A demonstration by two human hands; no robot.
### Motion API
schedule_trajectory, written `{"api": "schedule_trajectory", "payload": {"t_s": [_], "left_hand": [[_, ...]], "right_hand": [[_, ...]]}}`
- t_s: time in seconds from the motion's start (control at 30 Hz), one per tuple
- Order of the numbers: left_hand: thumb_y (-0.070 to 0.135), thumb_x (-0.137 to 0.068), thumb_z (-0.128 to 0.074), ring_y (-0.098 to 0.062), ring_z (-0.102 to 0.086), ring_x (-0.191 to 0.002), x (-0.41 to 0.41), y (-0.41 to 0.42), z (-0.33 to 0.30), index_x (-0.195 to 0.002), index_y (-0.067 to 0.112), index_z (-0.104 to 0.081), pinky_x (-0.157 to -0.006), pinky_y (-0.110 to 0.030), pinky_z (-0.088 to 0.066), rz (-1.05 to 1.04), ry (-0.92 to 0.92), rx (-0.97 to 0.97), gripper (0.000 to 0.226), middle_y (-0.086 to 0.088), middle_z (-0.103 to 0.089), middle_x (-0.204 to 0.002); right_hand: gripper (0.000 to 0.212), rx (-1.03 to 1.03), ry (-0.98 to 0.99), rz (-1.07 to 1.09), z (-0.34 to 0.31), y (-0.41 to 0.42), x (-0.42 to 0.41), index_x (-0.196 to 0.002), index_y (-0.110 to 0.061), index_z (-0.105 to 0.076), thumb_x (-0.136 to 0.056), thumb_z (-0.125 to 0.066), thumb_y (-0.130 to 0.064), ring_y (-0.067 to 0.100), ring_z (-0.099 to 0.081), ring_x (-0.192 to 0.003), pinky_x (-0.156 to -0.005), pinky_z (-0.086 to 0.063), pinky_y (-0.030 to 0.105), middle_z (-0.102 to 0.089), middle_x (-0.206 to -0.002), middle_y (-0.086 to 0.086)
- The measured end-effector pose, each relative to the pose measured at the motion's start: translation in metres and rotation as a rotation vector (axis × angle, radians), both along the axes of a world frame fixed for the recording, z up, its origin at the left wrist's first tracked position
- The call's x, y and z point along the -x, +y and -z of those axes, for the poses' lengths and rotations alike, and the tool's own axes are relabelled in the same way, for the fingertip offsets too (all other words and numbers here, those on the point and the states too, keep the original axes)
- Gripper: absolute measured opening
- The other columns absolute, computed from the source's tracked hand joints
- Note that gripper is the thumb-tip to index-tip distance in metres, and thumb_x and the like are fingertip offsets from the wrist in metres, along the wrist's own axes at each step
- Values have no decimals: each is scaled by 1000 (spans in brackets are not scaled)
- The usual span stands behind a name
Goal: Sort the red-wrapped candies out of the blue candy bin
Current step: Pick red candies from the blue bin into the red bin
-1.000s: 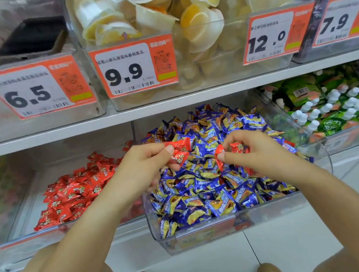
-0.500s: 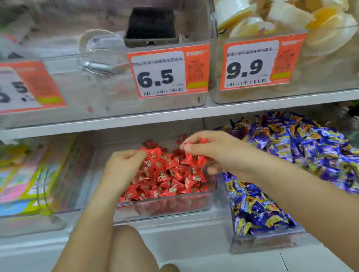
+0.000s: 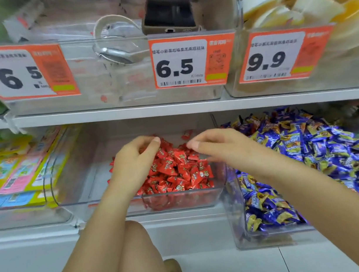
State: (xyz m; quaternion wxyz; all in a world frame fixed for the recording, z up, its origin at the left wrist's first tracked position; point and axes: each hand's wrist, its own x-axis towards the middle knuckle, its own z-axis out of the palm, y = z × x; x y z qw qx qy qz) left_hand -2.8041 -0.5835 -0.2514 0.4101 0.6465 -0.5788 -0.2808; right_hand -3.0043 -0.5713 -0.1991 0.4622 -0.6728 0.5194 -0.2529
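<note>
Hands had come to rest over the clear bin of red-wrapped candies [image 3: 178, 172] on the lower shelf, in the head view. A second before, both had been over the blue candy bin [image 3: 236, 208], each pinching red wrappers above the blue heap; half a second before, they were already above the red pile with wrappers still between the fingers. The left hand [image 3: 135, 162] hung at the left side of the red pile, fingers curled loosely downward, thumb and forefinger near each other; a trace of red showed under the fingertips, but whether it gripped a wrapper or merely hovered over the heap could not be told. The right hand [image 3: 218, 146] reached in from the right, fingers extended toward the left and slightly parted, with nothing visibly held; the red piece it had pinched earlier was no longer seen between its fingers. A single red candy [image 3: 188, 134] lay apart at the far side of the bin, beyond the main pile. The blue-wrapped candies [image 3: 313, 152] filled the bin just to the right, touching the red bin's wall. The view had swung left since the first frame, so price tags reading 6.5 [image 3: 189, 62] and 9.9 [image 3: 277, 55] stood on the upper shelf [image 3: 125, 114] above the hands, and yellow and pink packets [image 3: 10, 174] showed at far left.
</note>
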Motion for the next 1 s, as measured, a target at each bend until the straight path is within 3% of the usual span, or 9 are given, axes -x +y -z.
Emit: {"api": "schedule_trajectory", "payload": {"t_s": [0.17, 0.3, 0.37, 0.47, 0.57, 0.73, 0.8, 0.9, 1.0], "left_hand": [[30, -92, -57, 8, -55, -84, 46, 8, -6, -97, 32, -69, -72, -6, -36, 155, -90, 100, 13, 20, -65, -93], [28, -94, -55, -14, -56, -110, 97, -6, -12, -122, 22, -62, -91, -21, -37, 270, -204, 121, 30, -1, -62, -116], [30, -95, -52, -25, -54, -112, 118, -18, -14, -125, 17, -59, -91, -28, -39, 249, -225, 94, 34, -9, -61, -117], [25, -93, -53, -28, -55, -92, 138, -29, -6, -116, 8, -58, -72, -32, -37, 180, -180, 146, 29, -11, -60, -97], [14, -90, -54, -25, -54, -84, 144, -39, 6, -104, 9, -56, -65, -30, -34, 108, -47, 76, 16, -5, -59, -89], [2, -86, -54, -27, -62, -97, 145, -52, 6, -90, 16, -59, -88, -42, -48, -8, 416, -122, 15, -9, -65, -98], [4, -88, -53, -28, -63, -94, 145, -52, 8, -84, 17, -60, -86, -41, -49, -4, 400, -134, 16, -11, -67, -97], [11, -94, -48, -22, -59, -92, 148, -49, 11, -107, 9, -61, -77, -29, -45, 4, 278, -92, 18, -8, -64, -102], [14, -96, -45, -21, -59, -91, 149, -47, 12, -116, 10, -57, -76, -29, -44, 24, 206, -43, 24, -7, -63, -106]], "right_hand": [[13, 78, 10, 115, 4, 28, 65, -93, -23, -70, -91, -58, -26, 8, -67, -86, -81, -51, 22, -73, -90, -3], [18, 300, 476, 179, 22, 26, 107, -105, -32, -66, -94, -52, -33, -10, -58, -80, -79, -48, 19, -65, -103, -17], [25, 384, 614, 131, 25, 18, 114, -118, -32, -61, -96, -49, -33, -8, -53, -91, -81, -40, 16, -59, -117, -11], [35, 539, 731, 56, 33, -5, 108, -130, -25, -54, -96, -48, -28, 12, -42, -124, -102, -32, 25, -53, -132, -5], [40, 614, 830, -3, 43, -37, 92, -132, -21, -51, -95, -48, -34, 24, -45, -122, -101, -37, 36, -54, -130, 3], [41, 549, 907, -147, 55, -84, 67, -123, -20, -55, -90, -46, -42, 30, -50, -115, -90, -39, 36, -56, -122, 6], [47, 476, 977, -219, 57, -92, 66, -127, -24, -52, -88, -44, -48, 29, -49, -118, -92, -38, 37, -54, -127, 5], [46, 536, 1081, -263, 55, -86, 76, -130, -27, -48, -87, -47, -43, 29, -50, -116, -87, -41, 35, -54, -123, 6], [32, 648, 1102, -259, 51, -70, 101, -120, -26, -53, -90, -45, -36, 26, -51, -110, -79, -43, 34, -55, -117, 3]]}}
